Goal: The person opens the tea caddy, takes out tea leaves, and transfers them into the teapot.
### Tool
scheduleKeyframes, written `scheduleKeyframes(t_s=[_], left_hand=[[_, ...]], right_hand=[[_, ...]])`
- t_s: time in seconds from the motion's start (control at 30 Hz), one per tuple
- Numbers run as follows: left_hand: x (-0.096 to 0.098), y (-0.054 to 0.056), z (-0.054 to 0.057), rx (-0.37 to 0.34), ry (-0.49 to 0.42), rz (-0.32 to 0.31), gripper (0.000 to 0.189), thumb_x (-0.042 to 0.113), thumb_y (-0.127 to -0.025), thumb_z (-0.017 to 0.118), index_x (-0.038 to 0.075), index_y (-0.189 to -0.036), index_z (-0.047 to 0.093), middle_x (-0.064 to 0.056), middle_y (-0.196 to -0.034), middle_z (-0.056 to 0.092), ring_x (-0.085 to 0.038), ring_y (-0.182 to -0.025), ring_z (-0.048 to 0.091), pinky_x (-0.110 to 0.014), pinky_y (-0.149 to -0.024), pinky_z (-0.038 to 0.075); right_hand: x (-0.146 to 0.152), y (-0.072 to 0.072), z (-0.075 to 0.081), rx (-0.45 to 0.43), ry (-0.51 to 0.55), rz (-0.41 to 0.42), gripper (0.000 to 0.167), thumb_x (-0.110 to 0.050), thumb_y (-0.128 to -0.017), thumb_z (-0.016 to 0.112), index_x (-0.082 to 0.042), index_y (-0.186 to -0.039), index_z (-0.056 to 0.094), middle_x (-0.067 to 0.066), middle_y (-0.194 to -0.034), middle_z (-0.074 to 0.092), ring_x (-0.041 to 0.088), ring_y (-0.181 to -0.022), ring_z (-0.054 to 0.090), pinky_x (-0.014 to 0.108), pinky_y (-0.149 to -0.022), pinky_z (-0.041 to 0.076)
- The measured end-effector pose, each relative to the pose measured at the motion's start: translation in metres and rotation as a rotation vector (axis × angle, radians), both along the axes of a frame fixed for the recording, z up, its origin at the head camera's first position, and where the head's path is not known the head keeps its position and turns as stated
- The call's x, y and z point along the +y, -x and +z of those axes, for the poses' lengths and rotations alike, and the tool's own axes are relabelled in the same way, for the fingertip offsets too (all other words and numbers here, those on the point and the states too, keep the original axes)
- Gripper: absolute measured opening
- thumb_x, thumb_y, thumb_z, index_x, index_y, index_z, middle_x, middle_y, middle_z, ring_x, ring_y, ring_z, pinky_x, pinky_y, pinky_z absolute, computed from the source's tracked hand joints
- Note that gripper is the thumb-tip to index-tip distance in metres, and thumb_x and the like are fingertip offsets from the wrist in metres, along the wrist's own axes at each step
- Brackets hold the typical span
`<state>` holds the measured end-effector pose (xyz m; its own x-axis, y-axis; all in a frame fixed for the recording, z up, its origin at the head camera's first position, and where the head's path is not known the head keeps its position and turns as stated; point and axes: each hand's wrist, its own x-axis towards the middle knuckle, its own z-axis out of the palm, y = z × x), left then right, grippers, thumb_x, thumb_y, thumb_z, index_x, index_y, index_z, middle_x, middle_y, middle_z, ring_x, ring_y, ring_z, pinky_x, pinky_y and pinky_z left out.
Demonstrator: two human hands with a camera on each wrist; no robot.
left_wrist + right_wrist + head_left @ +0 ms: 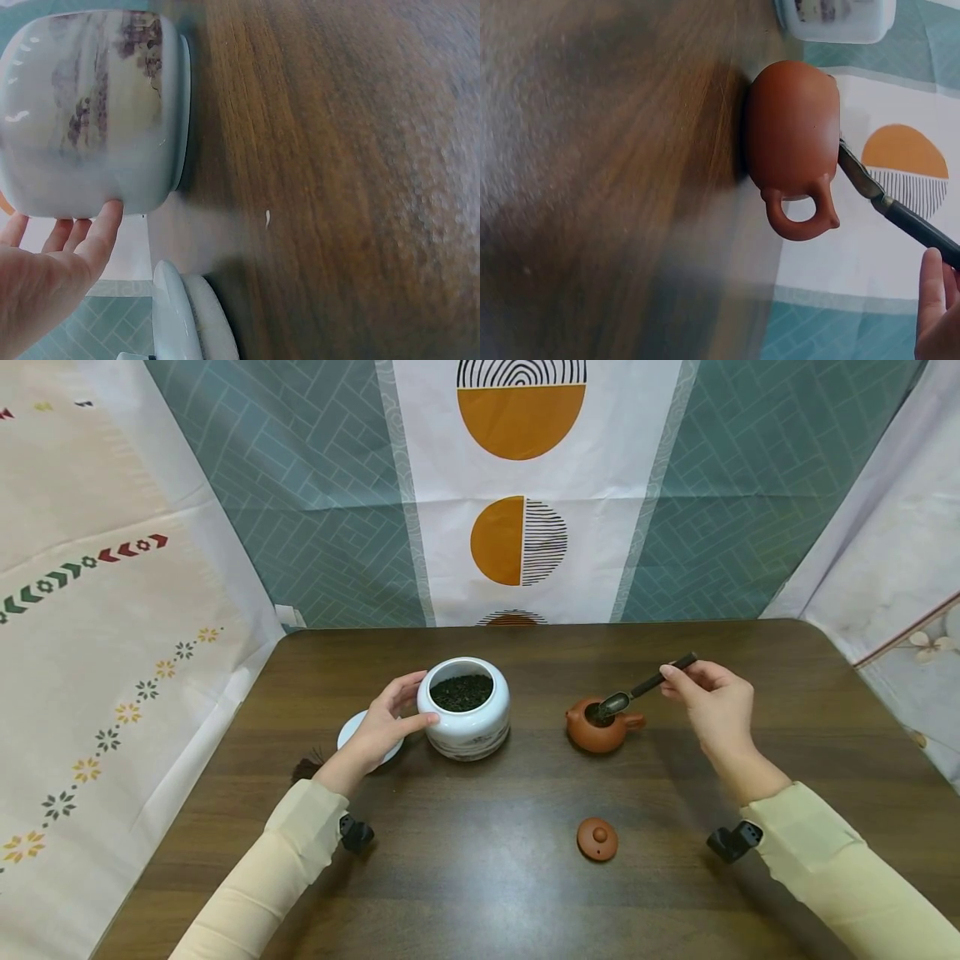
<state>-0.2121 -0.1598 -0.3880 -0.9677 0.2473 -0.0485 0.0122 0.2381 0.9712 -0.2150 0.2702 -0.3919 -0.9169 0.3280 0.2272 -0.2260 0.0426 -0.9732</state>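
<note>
In the head view a white porcelain jar (468,731) with dark tea leaves (461,692) inside stands upright. My left hand (386,718) holds its left side, thumb in front and fingers farther back. To the right, my right hand (708,697) pinches the dark handle of a tea scoop (651,685). The scoop's metal head slants down into the mouth of a brown clay teapot (596,731), where dark leaves show. In the right wrist view the teapot (795,127) hides the scoop's tip. The left wrist view shows fingers against the jar (90,120).
The teapot's clay lid (597,839) lies on the wooden table (480,877) in front of the pot. A white jar lid (352,727) is partly covered by my left hand, and a dark bristly tuft (306,768) shows beside that wrist. Patterned cloth (322,493) hangs behind the table.
</note>
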Motion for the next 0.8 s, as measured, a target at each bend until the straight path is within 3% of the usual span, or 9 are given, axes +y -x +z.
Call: scheduleKeyframes(t_s=[0.07,0.13,0.2,0.3,0.53,0.8], left_hand=[[0.0,0.0,0.0,0.0,-0.002,-0.001,0.067,0.009,-0.086,0.069,0.014,-0.144,0.037,-0.014,-0.147,0.038,-0.032,-0.137,0.034,-0.054,-0.109,0.03],[0.0,0.0,0.0,0.0,-0.004,-0.001,0.067,0.009,-0.086,0.069,0.013,-0.144,0.037,-0.014,-0.147,0.039,-0.032,-0.137,0.034,-0.054,-0.109,0.03],[0.0,0.0,0.0,0.001,-0.003,-0.001,0.067,0.009,-0.086,0.069,0.013,-0.144,0.037,-0.014,-0.147,0.039,-0.032,-0.137,0.034,-0.054,-0.109,0.03],[-0.001,0.0,0.0,0.003,-0.001,0.0,0.067,0.009,-0.086,0.069,0.013,-0.145,0.037,-0.014,-0.147,0.039,-0.032,-0.137,0.034,-0.054,-0.109,0.031],[-0.002,0.0,-0.001,0.004,0.003,0.001,0.067,0.01,-0.086,0.07,0.014,-0.144,0.037,-0.014,-0.147,0.039,-0.032,-0.136,0.035,-0.054,-0.108,0.032],[-0.002,0.0,-0.002,0.007,-0.004,-0.006,0.067,0.012,-0.086,0.07,0.015,-0.144,0.038,-0.013,-0.146,0.04,-0.032,-0.135,0.036,-0.054,-0.108,0.032]], right_hand=[[-0.013,-0.013,0.022,-0.039,-0.097,-0.02,0.013,-0.012,-0.081,0.075,-0.004,-0.075,0.067,-0.008,-0.065,0.067,0.004,-0.059,0.067,0.017,-0.061,0.054],[-0.019,-0.018,0.033,-0.06,-0.17,-0.031,0.011,-0.012,-0.083,0.074,-0.007,-0.075,0.068,-0.013,-0.063,0.065,0.0,-0.057,0.066,0.013,-0.06,0.053],[-0.023,-0.022,0.039,-0.082,-0.219,-0.036,0.009,-0.013,-0.084,0.073,-0.009,-0.077,0.068,-0.016,-0.063,0.064,-0.001,-0.057,0.065,0.012,-0.059,0.052],[-0.024,-0.022,0.042,-0.092,-0.207,-0.023,0.01,-0.013,-0.084,0.073,-0.008,-0.077,0.067,-0.015,-0.064,0.065,0.0,-0.058,0.066,0.013,-0.06,0.052],[-0.017,-0.018,0.036,-0.087,0.134,0.051,0.013,-0.008,-0.08,0.076,-0.003,-0.072,0.066,-0.001,-0.07,0.068,0.009,-0.059,0.068,0.021,-0.06,0.056],[-0.005,-0.02,0.041,-0.189,0.426,0.114,0.021,-0.004,-0.079,0.075,-0.003,-0.065,0.059,0.004,-0.069,0.069,0.014,-0.059,0.07,0.025,-0.063,0.057]])
